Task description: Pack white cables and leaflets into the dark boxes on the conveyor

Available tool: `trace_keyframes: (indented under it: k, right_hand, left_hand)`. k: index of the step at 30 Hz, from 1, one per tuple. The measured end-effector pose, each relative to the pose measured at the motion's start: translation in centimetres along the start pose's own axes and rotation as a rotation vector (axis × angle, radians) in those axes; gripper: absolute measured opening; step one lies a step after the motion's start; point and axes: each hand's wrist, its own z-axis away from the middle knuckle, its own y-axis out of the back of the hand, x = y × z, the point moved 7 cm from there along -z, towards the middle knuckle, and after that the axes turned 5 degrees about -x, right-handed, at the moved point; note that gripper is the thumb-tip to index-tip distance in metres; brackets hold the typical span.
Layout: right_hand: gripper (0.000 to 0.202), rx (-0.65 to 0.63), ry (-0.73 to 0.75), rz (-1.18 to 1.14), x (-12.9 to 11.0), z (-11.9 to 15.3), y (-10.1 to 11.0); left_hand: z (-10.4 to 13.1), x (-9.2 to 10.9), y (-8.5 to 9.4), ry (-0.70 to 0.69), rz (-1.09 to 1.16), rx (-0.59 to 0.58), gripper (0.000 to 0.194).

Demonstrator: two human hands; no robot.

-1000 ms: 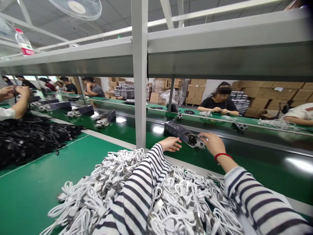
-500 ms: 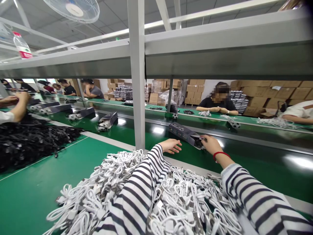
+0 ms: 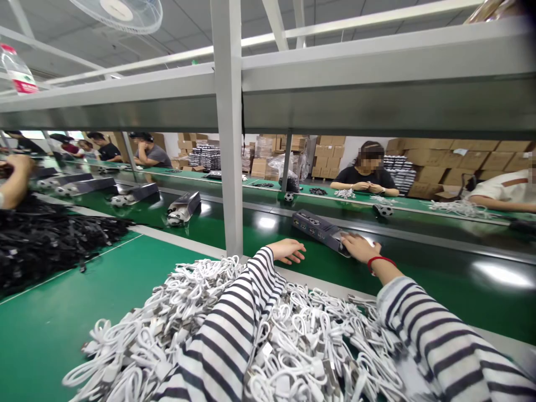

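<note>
A dark grey printed box [image 3: 316, 228] lies tilted on the green conveyor belt, its end toward my right hand. At that end, my right hand [image 3: 359, 247] has its fingers stretched out against the opening and its thumb apart; the fingers partly hide what is inside. My left hand [image 3: 288, 250] hovers just left of the box, fingers apart and holding nothing. Beneath my striped sleeves spreads a big heap of bundled white cables [image 3: 310, 335] with metal plugs.
A pile of black cables [image 3: 54, 237] lies at left, near another person's hand [image 3: 17, 173]. Other boxes [image 3: 184, 207] with football-patterned items sit along the belt. A grey post [image 3: 228, 139] rises before me under a shelf [image 3: 355, 84]. A co-worker [image 3: 368, 167] sits opposite.
My right hand was pinching at the box's opening; now its fingers are straightened and flat against that end. My left hand stays beside the box. The view has shifted slightly.
</note>
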Motion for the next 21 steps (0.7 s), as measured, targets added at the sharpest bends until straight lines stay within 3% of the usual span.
trace_keyframes:
  k: [4,7,10,12,14,18,21]
  right_hand:
    - [0.044,0.197,-0.181,-0.253,0.2,1.1,4.2]
    - [0.041,0.232,-0.018,-0.376,-2.6,2.6,9.0]
    - [0.037,-0.015,0.268,-0.356,-6.5,5.8,12.3]
    - [0.039,-0.204,0.291,-0.206,-6.9,9.0,13.1]
    - [0.047,-0.339,0.231,-0.071,-5.2,12.3,12.9]
    - [0.081,-0.559,0.06,0.037,0.8,18.4,10.6]
    - [0.091,-0.622,-0.063,0.067,4.1,21.4,9.0]
  left_hand:
    - [0.3,0.4,0.2,-0.01,-0.035,0.003,0.025]
    - [0.5,0.5,0.5,0.01,-0.082,0.028,0.026]
    - [0.5,1.1,-0.3,-0.005,-0.174,-0.018,0.026]
    - [0.7,2.3,-1.9,-0.067,-0.277,-0.107,0.028]
    - [1.1,4.0,-4.0,-0.186,-0.418,-0.193,0.03]
    - [2.2,7.2,-8.7,-0.471,-0.749,-0.258,0.039]
    - [2.3,7.2,-12.4,-0.552,-0.947,-0.376,0.048]
